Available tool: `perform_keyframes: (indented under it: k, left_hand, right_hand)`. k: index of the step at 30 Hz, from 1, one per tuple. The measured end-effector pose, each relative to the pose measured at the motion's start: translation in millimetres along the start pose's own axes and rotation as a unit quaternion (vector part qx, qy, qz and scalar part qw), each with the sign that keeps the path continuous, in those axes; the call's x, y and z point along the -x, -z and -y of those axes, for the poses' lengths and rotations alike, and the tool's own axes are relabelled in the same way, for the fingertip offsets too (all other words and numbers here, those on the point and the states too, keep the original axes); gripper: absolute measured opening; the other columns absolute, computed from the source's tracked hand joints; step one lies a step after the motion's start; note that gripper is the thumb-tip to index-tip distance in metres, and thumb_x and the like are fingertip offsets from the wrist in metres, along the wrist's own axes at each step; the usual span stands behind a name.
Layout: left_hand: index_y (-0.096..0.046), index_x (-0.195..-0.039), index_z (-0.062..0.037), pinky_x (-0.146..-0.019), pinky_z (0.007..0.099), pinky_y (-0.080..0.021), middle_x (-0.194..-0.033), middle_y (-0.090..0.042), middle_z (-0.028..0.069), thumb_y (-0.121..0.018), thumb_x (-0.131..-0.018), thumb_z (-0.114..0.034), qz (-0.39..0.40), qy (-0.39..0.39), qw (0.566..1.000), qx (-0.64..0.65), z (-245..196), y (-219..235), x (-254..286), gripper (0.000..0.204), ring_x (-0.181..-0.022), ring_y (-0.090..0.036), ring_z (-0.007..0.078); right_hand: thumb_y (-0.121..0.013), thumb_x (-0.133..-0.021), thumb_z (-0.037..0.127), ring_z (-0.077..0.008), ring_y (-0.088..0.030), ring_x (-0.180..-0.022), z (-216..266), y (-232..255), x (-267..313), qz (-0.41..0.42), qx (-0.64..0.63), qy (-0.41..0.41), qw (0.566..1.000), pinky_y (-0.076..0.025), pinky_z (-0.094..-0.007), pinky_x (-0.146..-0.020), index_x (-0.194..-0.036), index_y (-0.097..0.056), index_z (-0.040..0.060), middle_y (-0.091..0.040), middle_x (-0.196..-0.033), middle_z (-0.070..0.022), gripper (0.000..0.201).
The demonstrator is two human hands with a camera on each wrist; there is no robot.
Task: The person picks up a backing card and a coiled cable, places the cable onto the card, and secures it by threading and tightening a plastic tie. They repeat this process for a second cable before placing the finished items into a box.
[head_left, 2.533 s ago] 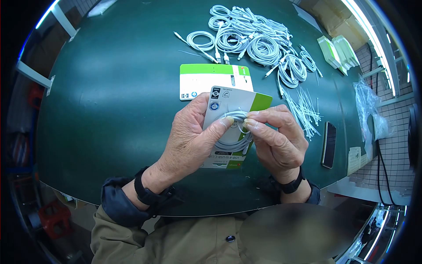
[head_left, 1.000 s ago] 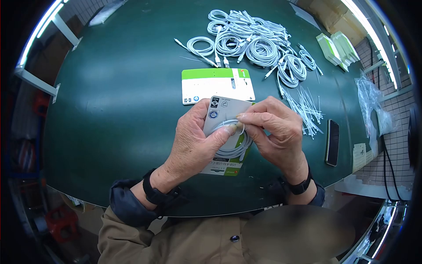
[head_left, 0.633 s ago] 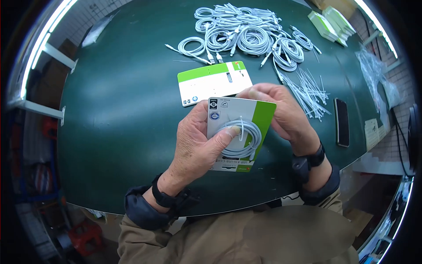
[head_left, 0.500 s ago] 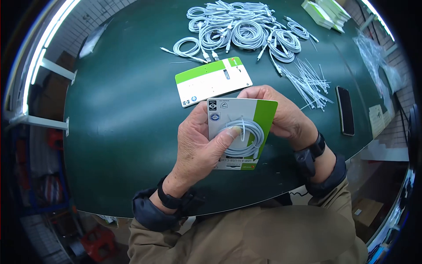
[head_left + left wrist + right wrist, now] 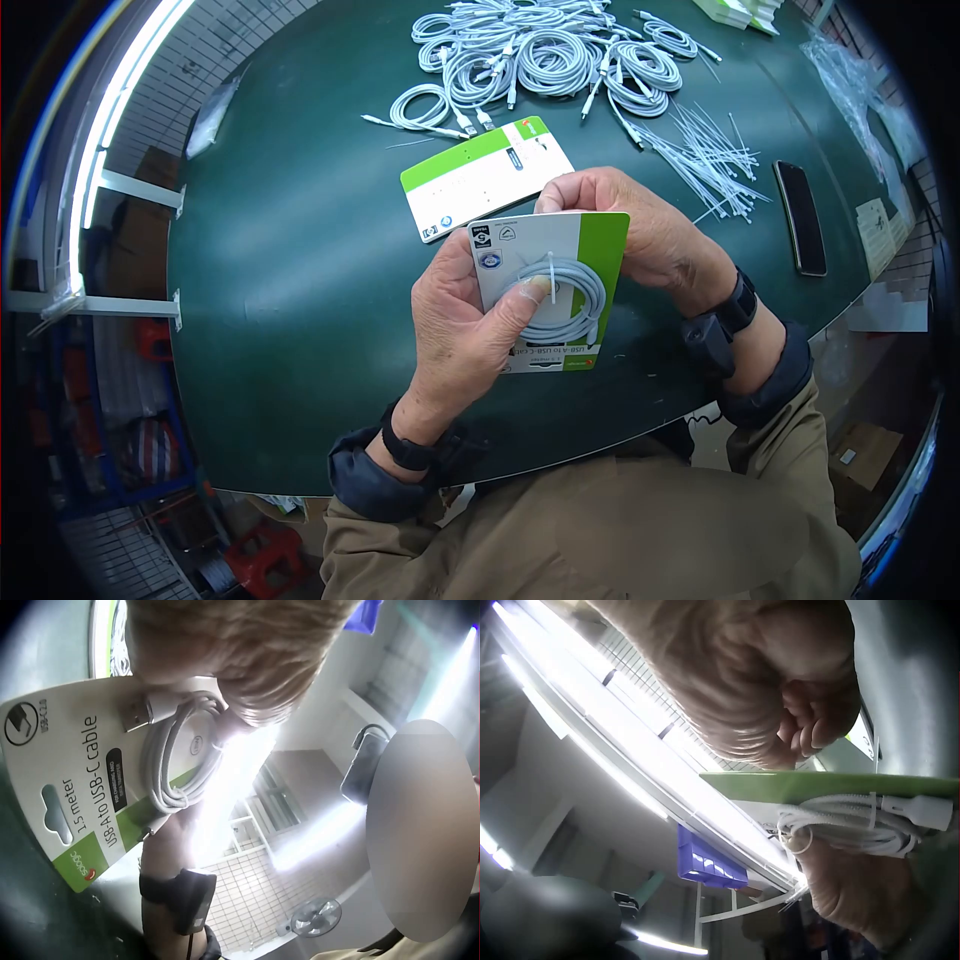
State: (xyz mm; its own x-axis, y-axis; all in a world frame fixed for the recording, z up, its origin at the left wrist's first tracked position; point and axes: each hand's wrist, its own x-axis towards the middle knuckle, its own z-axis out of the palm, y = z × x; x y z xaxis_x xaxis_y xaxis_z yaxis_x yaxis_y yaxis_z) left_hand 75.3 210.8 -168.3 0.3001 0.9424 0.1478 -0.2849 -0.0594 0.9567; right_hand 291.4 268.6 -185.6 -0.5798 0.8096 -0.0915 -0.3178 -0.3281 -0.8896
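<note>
A white and green card (image 5: 600, 235) carries a coiled white cable (image 5: 590, 300) on its front, with a white tie (image 5: 551, 275) across the coil. The left hand (image 5: 455, 320) grips the card from its left side, thumb pressed on the coil. Behind the card's upper right edge is the right hand (image 5: 650, 235), its fingertips partly hidden by the card. In the right wrist view the right hand (image 5: 780, 682) has curled fingers behind the card (image 5: 832, 784); a thin tie end stands up past the edge. The left wrist view shows the cable's USB plug (image 5: 137, 714) against the card.
Beyond the hands lies another white and green card (image 5: 480, 185). Coiled cables (image 5: 560, 65) are heaped at the back, with loose white ties (image 5: 710, 165) to their right. A phone (image 5: 800, 215), plastic bags (image 5: 850, 90) and a paper slip (image 5: 875, 235) lie along the right side.
The right hand has left the coil's front and moved behind the card's upper right edge. The left hand keeps its hold. The head view has shifted and turned.
</note>
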Motion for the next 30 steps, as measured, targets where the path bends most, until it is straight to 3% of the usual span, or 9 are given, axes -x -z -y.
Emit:
perform_keyframes:
  k: [5,11,14,18,21,25,26,28,30]
  left_hand:
    - [-0.057,-0.131,0.0063,-0.095,0.0344,-0.060,-0.119,-0.072,0.0159,-0.073,-0.096,0.001,-0.003,-0.005,1.000,0.005,3,1,0,0.038,-0.108,-0.072,0.0193]
    - [-0.058,-0.126,0.0048,-0.091,0.0325,-0.061,-0.114,-0.073,0.0132,-0.075,-0.095,-0.001,-0.020,-0.007,1.000,-0.022,-2,-6,2,0.036,-0.104,-0.072,0.0169]
    - [-0.060,-0.125,0.0033,-0.087,0.0300,-0.060,-0.109,-0.074,0.0111,-0.079,-0.092,-0.003,-0.028,-0.020,0.999,-0.037,1,-5,1,0.038,-0.100,-0.072,0.0146]
    - [-0.063,-0.117,0.0002,-0.082,0.0272,-0.059,-0.106,-0.074,0.0096,-0.080,-0.090,-0.003,-0.043,-0.015,0.996,-0.076,6,4,-1,0.032,-0.094,-0.071,0.0119]
    - [-0.063,-0.115,-0.0009,-0.081,0.0264,-0.059,-0.106,-0.074,0.0094,-0.080,-0.090,-0.004,-0.047,-0.012,0.998,-0.046,8,4,-4,0.031,-0.094,-0.071,0.0116]
    - [-0.063,-0.117,-0.0016,-0.084,0.0292,-0.062,-0.109,-0.075,0.0109,-0.075,-0.095,-0.004,-0.103,0.022,0.994,0.038,7,8,-14,0.025,-0.095,-0.073,0.0145]
    - [-0.061,-0.121,-0.0004,-0.086,0.0313,-0.063,-0.112,-0.074,0.0126,-0.073,-0.097,-0.004,-0.116,0.020,0.992,0.048,5,10,-16,0.027,-0.097,-0.074,0.0164]
    - [-0.059,-0.124,0.0007,-0.087,0.0314,-0.063,-0.114,-0.074,0.0132,-0.073,-0.098,-0.005,-0.138,0.013,0.988,0.065,7,20,-21,0.030,-0.098,-0.074,0.0166]
    - [-0.056,-0.126,0.0026,-0.086,0.0312,-0.064,-0.115,-0.073,0.0135,-0.073,-0.099,-0.007,-0.163,0.005,0.984,0.074,11,28,-24,0.033,-0.098,-0.074,0.0165]
  right_hand:
    - [-0.073,-0.099,0.017,-0.0062,-0.061,-0.073,7,-1,-3,-0.133,0.228,0.076,0.961,-0.049,-0.0231,-0.062,-0.093,-0.069,-0.0004,-0.069,-0.084,-0.0014,0.020]
    - [-0.074,-0.097,0.019,-0.0077,-0.058,-0.070,10,-15,2,-0.163,0.383,0.161,0.895,-0.046,-0.0279,-0.057,-0.089,-0.066,-0.0017,-0.066,-0.076,-0.0057,0.024]
    - [-0.075,-0.095,0.020,-0.0142,-0.057,-0.065,6,-19,1,-0.168,0.413,0.174,0.878,-0.046,-0.0325,-0.056,-0.085,-0.062,0.0000,-0.062,-0.073,-0.0084,0.026]
    - [-0.076,-0.092,0.020,-0.0325,-0.060,-0.067,-8,-16,-8,-0.191,0.550,0.297,0.757,-0.048,-0.0412,-0.060,-0.081,-0.056,0.0028,-0.059,-0.074,-0.0130,0.029]
    - [-0.075,-0.093,0.015,-0.0331,-0.063,-0.070,-8,-17,-11,-0.217,0.565,0.334,0.723,-0.050,-0.0420,-0.062,-0.084,-0.058,0.0029,-0.060,-0.075,-0.0121,0.023]
    - [-0.072,-0.095,0.006,-0.0249,-0.068,-0.073,-12,-9,-11,-0.304,0.505,0.307,0.747,-0.052,-0.0361,-0.063,-0.101,-0.066,0.0026,-0.068,-0.083,-0.0109,0.010]
    - [-0.069,-0.098,0.007,-0.0171,-0.069,-0.076,-11,-8,-13,-0.311,0.437,0.305,0.787,-0.054,-0.0328,-0.065,-0.112,-0.067,0.0005,-0.072,-0.089,-0.0114,0.015]
    - [-0.067,-0.101,0.012,-0.0145,-0.069,-0.079,0,-18,-6,-0.263,0.354,0.207,0.873,-0.055,-0.0318,-0.068,-0.118,-0.066,-0.0018,-0.073,-0.091,-0.0110,0.021]
    - [-0.066,-0.103,0.018,-0.0145,-0.069,-0.083,3,-28,0,-0.174,0.324,0.128,0.921,-0.056,-0.0318,-0.073,-0.123,-0.064,-0.0046,-0.074,-0.095,-0.0113,0.030]
